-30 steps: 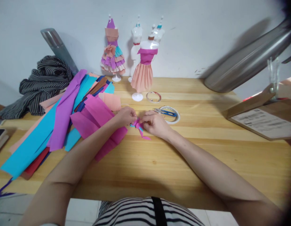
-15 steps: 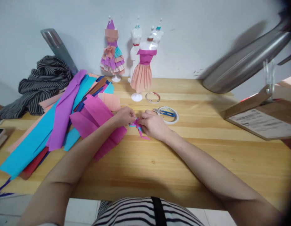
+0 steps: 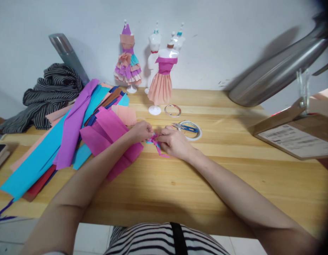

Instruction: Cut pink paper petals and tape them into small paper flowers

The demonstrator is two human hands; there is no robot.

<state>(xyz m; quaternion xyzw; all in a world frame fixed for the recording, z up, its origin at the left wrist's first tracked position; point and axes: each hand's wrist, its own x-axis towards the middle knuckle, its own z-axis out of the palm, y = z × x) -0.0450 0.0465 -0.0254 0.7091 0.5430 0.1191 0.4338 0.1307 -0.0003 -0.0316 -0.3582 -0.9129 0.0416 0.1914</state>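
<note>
Head view: left hand and right hand, arms stretched forward, both pinch a small pink-and-blue crepe-paper piece on the wooden desk.

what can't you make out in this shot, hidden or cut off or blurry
Head view only:
- Paper piece: mostly covered by the left hand and right hand; its shape is unclear.
- Snips: too small to see the blades.
- Box: cut off by the right edge; label unreadable.
- Metal tube: blurred.
- Rear mannequin: hidden behind the pink-dressed one.
</note>
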